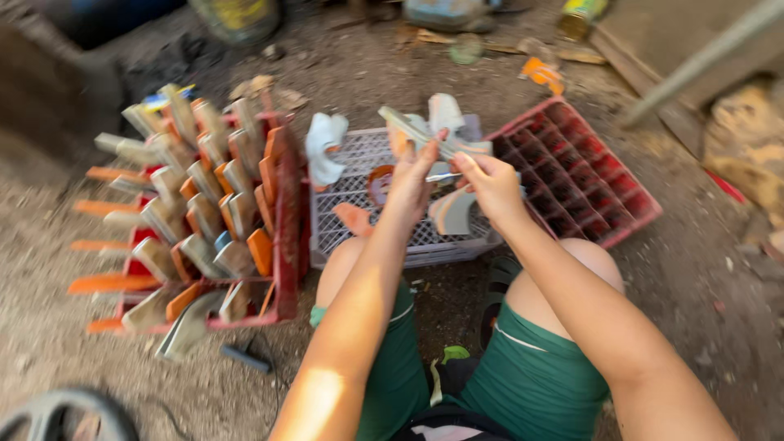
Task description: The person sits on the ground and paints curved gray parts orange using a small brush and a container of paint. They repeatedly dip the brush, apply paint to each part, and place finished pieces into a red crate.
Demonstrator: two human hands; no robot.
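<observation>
A curved metal blade with a pale handle is held up over the grey plastic crate, which is taken as the landmark. The left hand is closed on the near part of the piece, fingers wrapped around it. The right hand is pinched on it from the right side, thumb and fingertips close together. Motion blur is noted; the exact shape of the piece cannot be told.

A pale, bent piece is seen propped on the far left corner of the grey crate. Left of the grey crate, touching or just beside it, a red crate is packed with upright blades with orange and grey handles. Right of the grey crate, a red compartment crate is lying tilted on the dirt ground. Near side of the grey crate: the person's knees in green shorts.
</observation>
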